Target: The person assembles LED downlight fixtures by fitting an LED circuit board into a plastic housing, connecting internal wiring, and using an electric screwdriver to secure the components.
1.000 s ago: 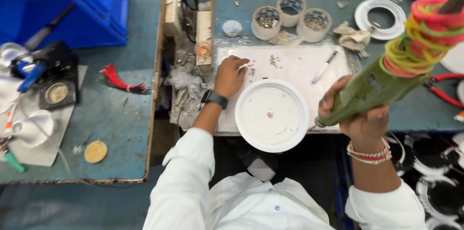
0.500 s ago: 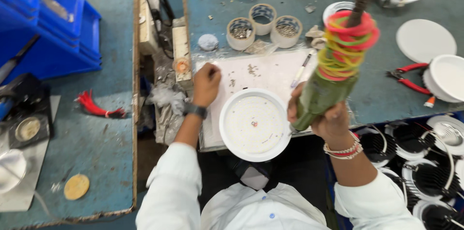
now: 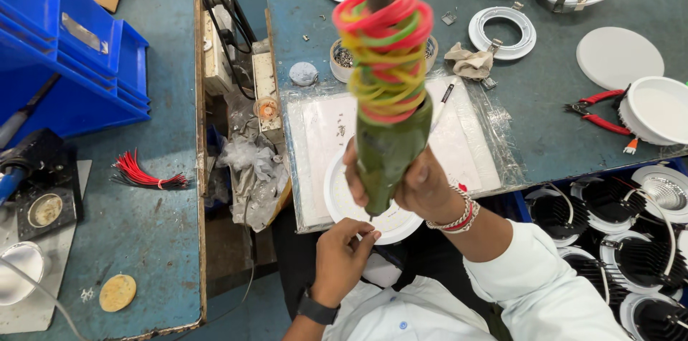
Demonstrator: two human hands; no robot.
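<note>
Blue bins: stacked blue plastic bins (image 3: pixel 54 47) stand at the far left on the side table.
Label: a small pale rectangular label (image 3: pixel 84 33) sits on one bin's front wall.
Screens, signs: none visible.

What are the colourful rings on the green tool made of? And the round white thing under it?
The rings look like rubber bands: thin, stretchy loops wound tight around the green tool. The round white disc looks like matt painted metal or plastic; its smooth, even surface leaves that open.
</note>
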